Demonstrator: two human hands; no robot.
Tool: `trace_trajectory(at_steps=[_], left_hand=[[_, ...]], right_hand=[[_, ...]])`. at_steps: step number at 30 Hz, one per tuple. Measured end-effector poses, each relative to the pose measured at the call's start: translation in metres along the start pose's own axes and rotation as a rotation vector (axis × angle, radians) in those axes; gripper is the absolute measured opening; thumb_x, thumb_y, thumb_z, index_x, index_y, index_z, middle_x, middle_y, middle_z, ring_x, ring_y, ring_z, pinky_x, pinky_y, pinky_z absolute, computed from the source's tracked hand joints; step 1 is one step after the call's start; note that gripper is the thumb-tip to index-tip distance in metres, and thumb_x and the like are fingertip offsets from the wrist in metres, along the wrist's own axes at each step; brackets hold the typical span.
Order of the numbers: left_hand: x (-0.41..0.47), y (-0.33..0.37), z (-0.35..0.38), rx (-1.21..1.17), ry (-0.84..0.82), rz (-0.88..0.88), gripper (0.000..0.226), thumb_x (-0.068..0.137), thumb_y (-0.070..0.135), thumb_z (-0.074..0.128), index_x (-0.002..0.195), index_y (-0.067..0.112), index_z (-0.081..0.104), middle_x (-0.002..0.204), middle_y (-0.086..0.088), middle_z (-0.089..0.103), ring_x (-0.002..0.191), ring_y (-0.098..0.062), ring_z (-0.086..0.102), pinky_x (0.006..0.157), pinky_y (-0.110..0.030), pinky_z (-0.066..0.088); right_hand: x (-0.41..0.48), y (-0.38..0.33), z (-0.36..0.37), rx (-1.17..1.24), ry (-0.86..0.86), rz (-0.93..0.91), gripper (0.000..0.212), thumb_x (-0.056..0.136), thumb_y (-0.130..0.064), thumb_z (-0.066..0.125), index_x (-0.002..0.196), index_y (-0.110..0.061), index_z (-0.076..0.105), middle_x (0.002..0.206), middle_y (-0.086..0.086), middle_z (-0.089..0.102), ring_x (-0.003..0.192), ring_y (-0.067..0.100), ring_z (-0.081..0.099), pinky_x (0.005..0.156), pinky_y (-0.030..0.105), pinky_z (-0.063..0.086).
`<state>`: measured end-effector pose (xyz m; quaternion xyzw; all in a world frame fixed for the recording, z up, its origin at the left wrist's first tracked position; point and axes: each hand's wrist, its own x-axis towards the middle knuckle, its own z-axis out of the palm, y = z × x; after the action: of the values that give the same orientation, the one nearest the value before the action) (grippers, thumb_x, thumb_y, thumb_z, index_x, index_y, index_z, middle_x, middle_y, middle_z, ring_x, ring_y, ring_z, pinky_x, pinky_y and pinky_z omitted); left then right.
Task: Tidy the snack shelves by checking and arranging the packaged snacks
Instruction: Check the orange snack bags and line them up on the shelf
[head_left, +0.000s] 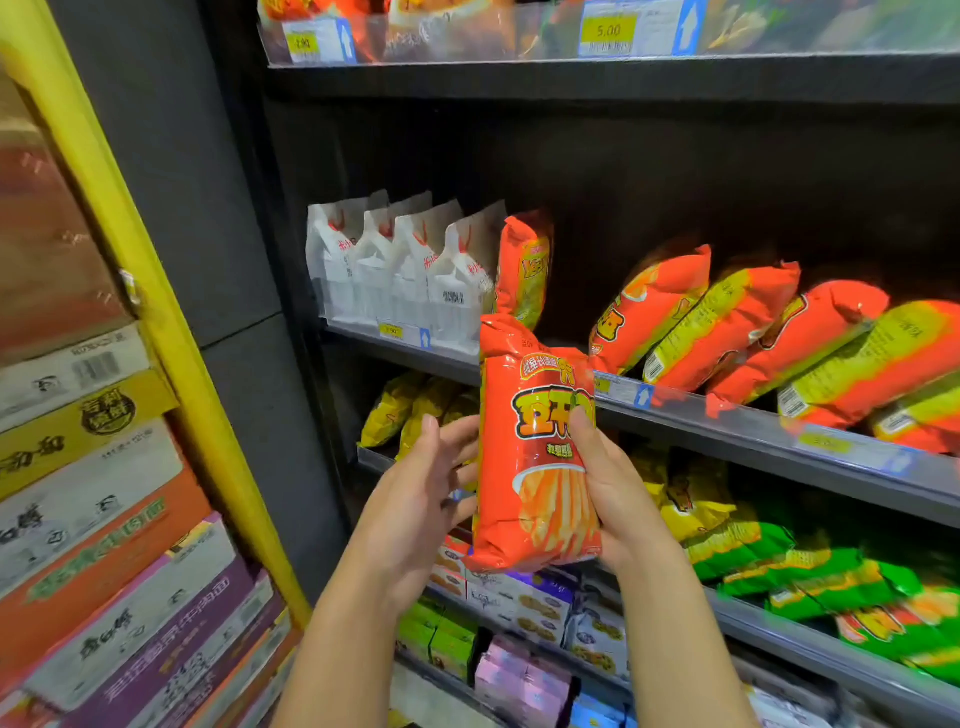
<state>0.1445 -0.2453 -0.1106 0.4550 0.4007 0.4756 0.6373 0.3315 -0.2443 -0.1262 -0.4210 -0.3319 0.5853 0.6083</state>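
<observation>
Right hand (618, 499) grips an orange snack bag (535, 467); left hand (421, 499) spread beside it.

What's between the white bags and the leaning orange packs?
Head view: one upright orange plastic snack pack beside the white bags, then bare black shelf.

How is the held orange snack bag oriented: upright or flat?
Upright: the orange snack bag stands on end, gripped by the right hand.
</observation>
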Motion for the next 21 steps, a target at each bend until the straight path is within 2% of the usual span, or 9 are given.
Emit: trace_trajectory(at_steps=[2, 5, 8, 11, 13, 15, 18, 19, 21], left_hand=[[-0.003, -0.003, 0.003, -0.026, 0.029, -0.038, 0.059, 0.103, 0.062, 0.032, 0.136, 0.025, 0.064, 0.13, 0.006, 0.075, 0.119, -0.013, 0.071, 0.104, -0.043, 0.052], [-0.006, -0.003, 0.015, -0.041, 0.068, -0.073, 0.062, 0.099, 0.064, 0.037, 0.137, 0.023, 0.064, 0.131, 0.005, 0.074, 0.124, -0.017, 0.069, 0.111, -0.048, 0.049], [-0.009, -0.002, 0.032, -0.01, 0.061, -0.084, 0.062, 0.094, 0.066, 0.044, 0.134, 0.024, 0.065, 0.13, 0.004, 0.075, 0.123, -0.019, 0.07, 0.112, -0.051, 0.049], [-0.015, -0.006, 0.051, 0.069, 0.064, -0.089, 0.059, 0.093, 0.067, 0.046, 0.132, 0.027, 0.066, 0.126, 0.002, 0.077, 0.118, -0.02, 0.073, 0.11, -0.052, 0.05], [-0.022, -0.011, 0.067, 0.152, 0.044, -0.101, 0.054, 0.095, 0.067, 0.044, 0.127, 0.033, 0.069, 0.122, 0.004, 0.078, 0.114, -0.018, 0.075, 0.106, -0.05, 0.053], [-0.027, -0.02, 0.081, 0.205, 0.036, -0.134, 0.05, 0.101, 0.065, 0.044, 0.128, 0.033, 0.071, 0.121, 0.002, 0.079, 0.112, -0.021, 0.076, 0.103, -0.049, 0.055], [-0.03, -0.037, 0.094, 0.255, 0.134, -0.119, 0.047, 0.098, 0.068, 0.056, 0.13, 0.036, 0.067, 0.119, 0.001, 0.079, 0.106, -0.024, 0.078, 0.098, -0.053, 0.06], [-0.03, -0.041, 0.096, 0.259, 0.179, -0.117, 0.048, 0.096, 0.069, 0.058, 0.129, 0.035, 0.066, 0.116, 0.001, 0.08, 0.101, -0.023, 0.079, 0.092, -0.051, 0.062], [-0.032, -0.047, 0.1, 0.26, 0.273, -0.115, 0.043, 0.098, 0.067, 0.055, 0.121, 0.032, 0.067, 0.103, 0.001, 0.082, 0.088, -0.022, 0.081, 0.071, -0.041, 0.065]], right_hand=[[-0.002, 0.005, -0.009, 0.029, -0.017, 0.047, 0.084, 0.072, -0.061, 0.075, 0.137, -0.01, 0.062, 0.121, 0.017, 0.076, 0.106, 0.031, 0.077, 0.088, 0.045, 0.062], [-0.003, 0.007, -0.023, 0.027, -0.027, 0.087, 0.093, 0.066, -0.068, 0.078, 0.138, -0.012, 0.06, 0.123, 0.017, 0.076, 0.11, 0.033, 0.075, 0.093, 0.049, 0.06], [-0.007, 0.003, -0.038, 0.023, -0.029, 0.077, 0.089, 0.069, -0.067, 0.073, 0.138, -0.012, 0.06, 0.123, 0.016, 0.076, 0.111, 0.034, 0.075, 0.093, 0.049, 0.06], [-0.012, 0.0, -0.055, -0.004, -0.038, 0.034, 0.071, 0.081, -0.058, 0.068, 0.136, -0.014, 0.061, 0.121, 0.013, 0.077, 0.111, 0.032, 0.075, 0.099, 0.053, 0.058], [-0.017, 0.001, -0.064, -0.097, -0.012, -0.002, 0.067, 0.08, -0.062, 0.073, 0.132, -0.02, 0.065, 0.118, 0.008, 0.079, 0.109, 0.029, 0.076, 0.103, 0.056, 0.056], [-0.024, 0.003, -0.066, -0.228, -0.003, -0.044, 0.07, 0.074, -0.073, 0.077, 0.126, -0.027, 0.068, 0.116, 0.0, 0.08, 0.106, 0.022, 0.077, 0.101, 0.054, 0.057], [-0.038, 0.003, -0.065, -0.349, -0.026, -0.066, 0.066, 0.077, -0.078, 0.066, 0.122, -0.03, 0.066, 0.113, -0.006, 0.079, 0.099, 0.01, 0.077, 0.094, 0.047, 0.062], [-0.04, 0.001, -0.067, -0.365, -0.036, -0.056, 0.062, 0.081, -0.077, 0.06, 0.121, -0.03, 0.065, 0.112, -0.006, 0.079, 0.099, 0.01, 0.077, 0.094, 0.046, 0.062], [-0.044, -0.003, -0.075, -0.373, -0.059, -0.032, 0.053, 0.094, -0.074, 0.049, 0.121, -0.032, 0.067, 0.113, -0.007, 0.078, 0.103, 0.011, 0.076, 0.097, 0.048, 0.06]])
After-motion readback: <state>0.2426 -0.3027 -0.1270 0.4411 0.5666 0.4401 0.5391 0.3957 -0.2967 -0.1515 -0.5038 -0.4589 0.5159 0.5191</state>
